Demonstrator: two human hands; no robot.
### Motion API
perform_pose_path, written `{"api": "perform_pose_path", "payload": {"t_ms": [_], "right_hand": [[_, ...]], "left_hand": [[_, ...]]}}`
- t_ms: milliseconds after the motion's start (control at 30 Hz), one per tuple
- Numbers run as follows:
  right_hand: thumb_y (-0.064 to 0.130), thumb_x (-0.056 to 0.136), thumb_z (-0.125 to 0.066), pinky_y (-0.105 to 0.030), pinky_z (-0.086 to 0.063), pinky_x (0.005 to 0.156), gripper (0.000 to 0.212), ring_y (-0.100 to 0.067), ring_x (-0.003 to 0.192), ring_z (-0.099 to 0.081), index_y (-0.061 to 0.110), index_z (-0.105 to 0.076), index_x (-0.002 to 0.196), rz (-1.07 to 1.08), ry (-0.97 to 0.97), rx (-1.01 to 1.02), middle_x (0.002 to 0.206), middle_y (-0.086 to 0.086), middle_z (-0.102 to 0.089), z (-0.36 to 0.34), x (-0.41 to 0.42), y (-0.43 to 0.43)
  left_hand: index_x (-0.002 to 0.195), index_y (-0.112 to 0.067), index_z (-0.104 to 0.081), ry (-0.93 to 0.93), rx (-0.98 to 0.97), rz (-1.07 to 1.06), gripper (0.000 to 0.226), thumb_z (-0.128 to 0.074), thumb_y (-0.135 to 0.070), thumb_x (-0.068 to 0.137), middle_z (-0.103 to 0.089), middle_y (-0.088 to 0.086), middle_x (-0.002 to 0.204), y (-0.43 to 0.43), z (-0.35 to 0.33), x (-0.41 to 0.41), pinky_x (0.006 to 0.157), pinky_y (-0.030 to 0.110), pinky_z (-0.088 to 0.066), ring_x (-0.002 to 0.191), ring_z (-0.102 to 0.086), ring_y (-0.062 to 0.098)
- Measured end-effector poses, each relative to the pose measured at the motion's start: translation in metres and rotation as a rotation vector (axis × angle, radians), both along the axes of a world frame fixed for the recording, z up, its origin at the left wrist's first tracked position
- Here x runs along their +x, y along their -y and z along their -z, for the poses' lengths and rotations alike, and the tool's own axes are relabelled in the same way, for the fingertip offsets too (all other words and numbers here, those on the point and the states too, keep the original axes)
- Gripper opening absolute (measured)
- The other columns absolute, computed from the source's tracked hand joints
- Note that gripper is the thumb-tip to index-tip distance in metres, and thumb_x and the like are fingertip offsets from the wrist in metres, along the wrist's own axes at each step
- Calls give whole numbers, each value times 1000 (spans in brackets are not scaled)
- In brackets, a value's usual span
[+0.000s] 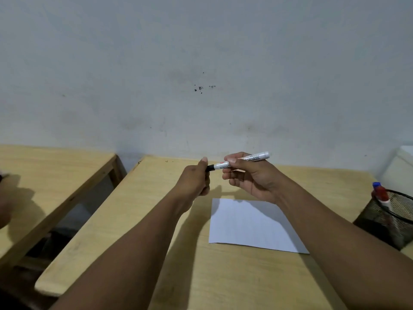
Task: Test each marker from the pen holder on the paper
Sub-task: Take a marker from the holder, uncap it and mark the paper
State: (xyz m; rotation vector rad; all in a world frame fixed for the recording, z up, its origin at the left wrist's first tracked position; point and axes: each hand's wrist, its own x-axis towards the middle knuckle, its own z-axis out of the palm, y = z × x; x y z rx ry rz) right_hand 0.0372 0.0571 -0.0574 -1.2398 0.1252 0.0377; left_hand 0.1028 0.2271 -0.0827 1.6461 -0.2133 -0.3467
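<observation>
A pale, scuffed wall (201, 63) fills the upper half of the view. Below it stands a light wooden table (201, 276), with a second wooden table (55, 166) just beside it on the left. A white sheet of paper (250, 224) lies flat on the nearer table, right of centre. At the table's right edge sits a black mesh pen holder (393, 220), with a red and blue marker (381, 194) standing in it. Two bare forearms reach forward above the table. The right hand (252, 175) grips the barrel of a white marker (242, 161), held nearly level in the air beyond the paper. The left hand (195, 180) is closed around the black cap (210, 168) at the marker's left end.
</observation>
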Motion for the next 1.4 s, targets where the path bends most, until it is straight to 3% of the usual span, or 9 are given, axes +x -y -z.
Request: {"api": "perform_pose_path", "payload": {"t_ms": [100,167,233,333,433,600,833,1100,1400], "right_hand": [[8,98,-62,-32,-57,69,9,-27,79,-78,10,-70,100,13,19,20,86,-13,-73,-1,-2,13],[11,99,-58,-35,-57,73,16,-31,84,-80,9,-71,108,57,8,5,87,-13,-76,-1,-4,22],[11,98,-59,-36,-58,73,19,-32,85,-80,7,-72,110,96,-23,-76,90,-14,-77,4,-6,29],[12,92,-69,-32,-54,62,7,-24,68,-74,8,-72,97,138,-43,-265,80,-13,-72,18,-7,25],[9,88,-73,-25,-43,45,7,-17,48,-60,10,-70,82,213,-20,-406,67,-11,-67,35,-3,13],[15,91,-71,-23,-39,38,14,-21,47,-63,3,-67,86,292,37,-405,66,-14,-70,51,2,-7],[20,90,-73,-26,-39,44,16,-27,54,-66,8,-65,81,321,-2,-358,66,-13,-72,67,13,-18],[22,87,-74,-29,-44,45,19,-28,55,-70,4,-69,81,346,20,-484,67,-16,-74,78,18,-21],[21,74,-82,-61,-62,65,20,-27,53,-68,8,-69,68,332,87,-568,59,-6,-73,93,14,-28]], "left_hand": [[66,-11,-48,88,37,-75,51,-42,-42,107,-35,-5,45,-13,11,7,52,26,-38,46,-33,19],[58,-11,-53,285,268,-29,58,-49,-48,103,-50,-9,40,-25,20,12,61,32,-48,49,-55,21],[67,-7,-60,422,565,54,53,-56,-51,98,-62,-14,48,-34,29,15,59,30,-45,61,-65,19],[71,-19,-57,552,844,142,39,-62,-52,91,-60,-9,67,-36,37,22,58,30,-38,70,-57,19],[66,-26,-47,617,942,195,36,-61,-53,87,-59,-5,73,-36,41,25,59,30,-36,78,-59,23],[66,-24,-47,613,949,192,39,-57,-55,87,-59,-5,70,-30,46,25,58,30,-35,74,-60,23],[76,-23,-56,687,845,69,51,-48,-72,89,-61,-11,68,-34,65,17,57,29,-35,68,-58,14],[96,-30,-53,712,803,103,74,-65,-90,54,-70,-17,85,-36,71,6,77,35,-51,77,-64,4],[103,-29,-51,690,768,151,81,-66,-90,51,-69,-22,89,-38,70,8,81,38,-51,78,-64,4]]}}
